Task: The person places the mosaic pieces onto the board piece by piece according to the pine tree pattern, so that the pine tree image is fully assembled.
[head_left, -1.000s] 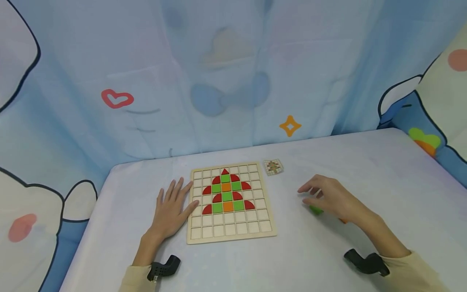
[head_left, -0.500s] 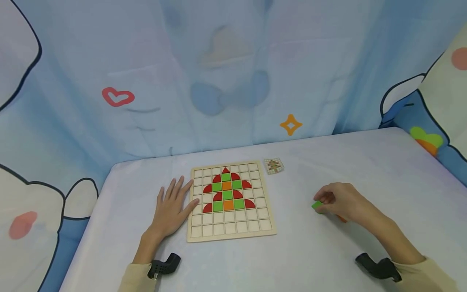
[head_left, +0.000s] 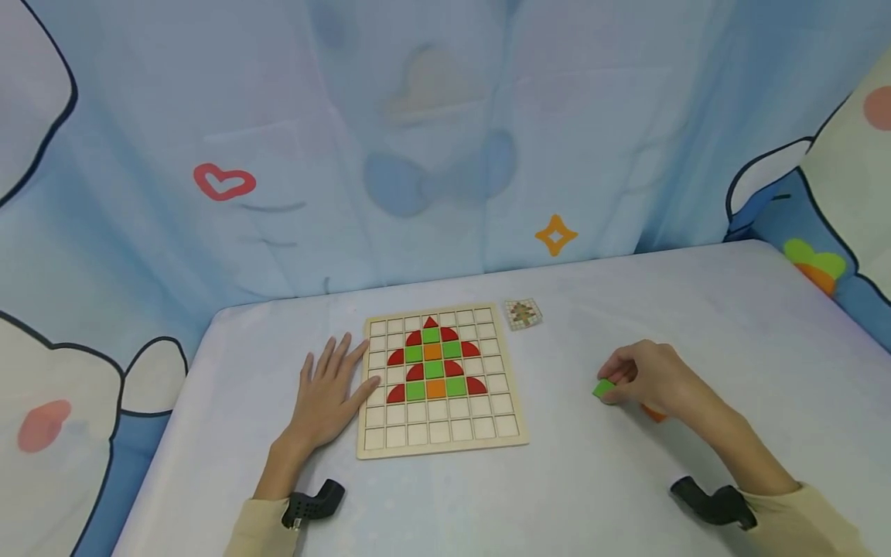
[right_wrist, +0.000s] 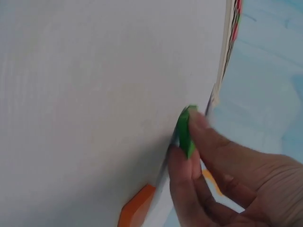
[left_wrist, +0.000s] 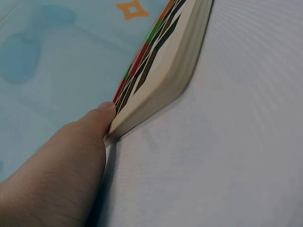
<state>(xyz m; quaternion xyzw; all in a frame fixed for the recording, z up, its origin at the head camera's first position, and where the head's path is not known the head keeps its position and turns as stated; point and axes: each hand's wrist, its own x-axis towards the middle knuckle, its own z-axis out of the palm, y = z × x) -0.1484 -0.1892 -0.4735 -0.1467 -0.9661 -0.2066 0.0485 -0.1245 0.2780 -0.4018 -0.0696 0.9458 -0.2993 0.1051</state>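
My left hand (head_left: 326,402) lies with spread fingers at the left edge of the wooden grid board (head_left: 445,446), thumb over its rim. In the left wrist view the thumb (left_wrist: 80,137) touches the board's corner. Red, green and orange pieces on the board form a stepped tree shape. To the right of the board, my right hand (head_left: 650,379) pinches a green square tile (head_left: 602,388) between thumb and fingers. The right wrist view shows that green tile (right_wrist: 186,130) held on edge, close over the table. An orange tile (head_left: 654,414) lies beneath the right hand, partly hidden by it.
A small pattern card (head_left: 523,313) lies beyond the board's upper right corner. The table has a white cloth (head_left: 557,495), and a blue printed curtain (head_left: 445,155) hangs behind its far edge. A black wrist camera (head_left: 713,503) sits at the right sleeve.
My right hand has moved right and down onto the green tile and now pinches it. The left hand and the board stay in place.
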